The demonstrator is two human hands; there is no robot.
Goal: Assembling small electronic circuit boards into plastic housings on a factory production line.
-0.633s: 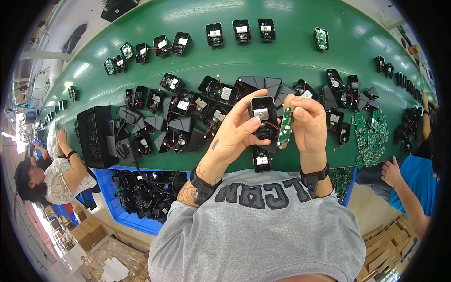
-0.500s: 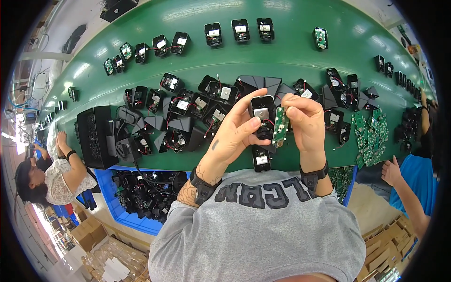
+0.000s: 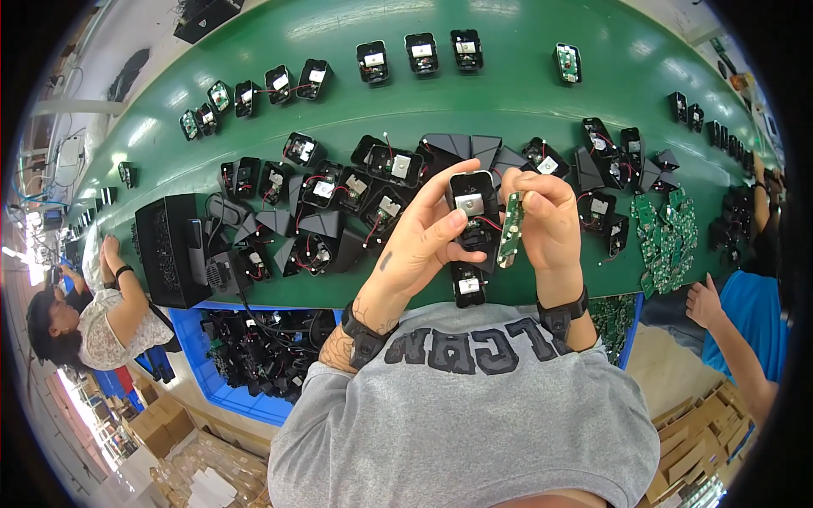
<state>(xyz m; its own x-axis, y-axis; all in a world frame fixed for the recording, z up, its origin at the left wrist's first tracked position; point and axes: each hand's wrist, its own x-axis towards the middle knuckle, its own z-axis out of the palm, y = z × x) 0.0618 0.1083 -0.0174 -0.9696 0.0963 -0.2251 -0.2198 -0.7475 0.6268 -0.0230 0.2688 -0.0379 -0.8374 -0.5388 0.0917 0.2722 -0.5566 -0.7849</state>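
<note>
Cradling open black housing (image 3: 471,204) in left hand (image 3: 426,234), pinching green circuit board (image 3: 510,233) in right hand (image 3: 552,224), just beside.

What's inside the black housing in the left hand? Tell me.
Inside the black housing: a silvery block and red wire. Whatever lies beneath the block is covered.

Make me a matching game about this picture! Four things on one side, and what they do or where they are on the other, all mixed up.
Column one:
1. Left hand
2. Right hand
3. Blue bin at left
4. Pile of green boards

Column two:
A. Pinches one green circuit board
B. Sits lower than the tabletop, holding mostly black parts
C. Lies on the green table, right of both hands
D. Holds an open black case

Pairs: 1-D, 2-A, 3-B, 4-C
</note>
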